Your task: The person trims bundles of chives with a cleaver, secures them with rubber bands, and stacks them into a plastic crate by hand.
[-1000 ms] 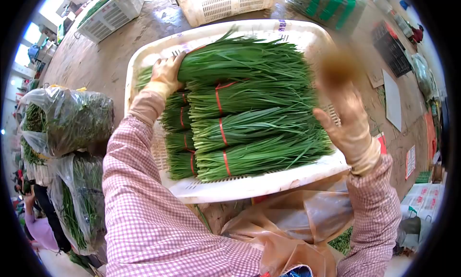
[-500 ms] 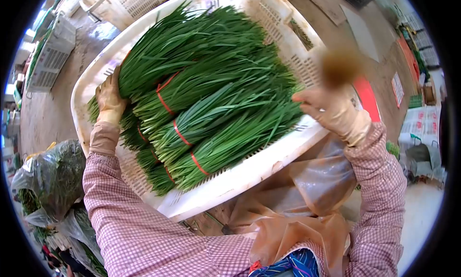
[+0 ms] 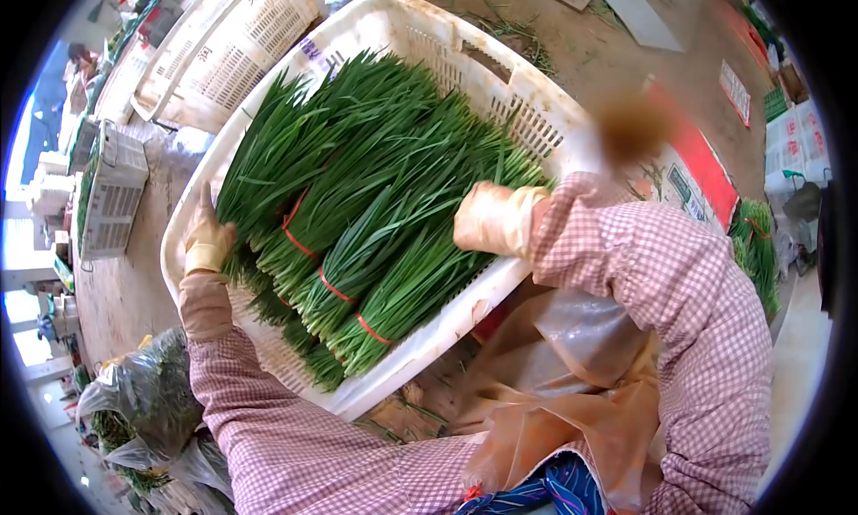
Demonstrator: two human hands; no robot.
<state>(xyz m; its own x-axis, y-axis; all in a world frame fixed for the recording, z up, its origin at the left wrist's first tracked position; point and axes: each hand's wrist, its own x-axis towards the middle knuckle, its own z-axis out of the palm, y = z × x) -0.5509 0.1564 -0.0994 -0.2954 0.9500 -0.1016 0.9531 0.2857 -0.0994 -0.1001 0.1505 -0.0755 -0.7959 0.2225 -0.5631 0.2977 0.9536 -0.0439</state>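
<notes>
Several bundles of garlic chives (image 3: 375,175), tied with red bands, lie stacked in a white plastic crate (image 3: 402,385). My gloved left hand (image 3: 208,240) is at the crate's left side, against the leftmost bundle. One of its fingers stretches up, and the others are partly hidden by leaves. Over the right part of the stack, my gloved right hand (image 3: 496,218) is curled like a fist against the chives. Its fingertips are turned under, so whatever they hold, if anything, cannot be seen.
Another white crate (image 3: 223,55) stands behind on the left, with a grey crate (image 3: 116,189) beyond it. A plastic bag of greens (image 3: 147,399) is at the lower left. More banded greens (image 3: 755,247) and a red-edged board (image 3: 693,162) are on the right.
My right hand has moved left from the crate's right rim onto the chives and has curled. My left hand stays at the left side, one finger now raised. The view has shifted.
</notes>
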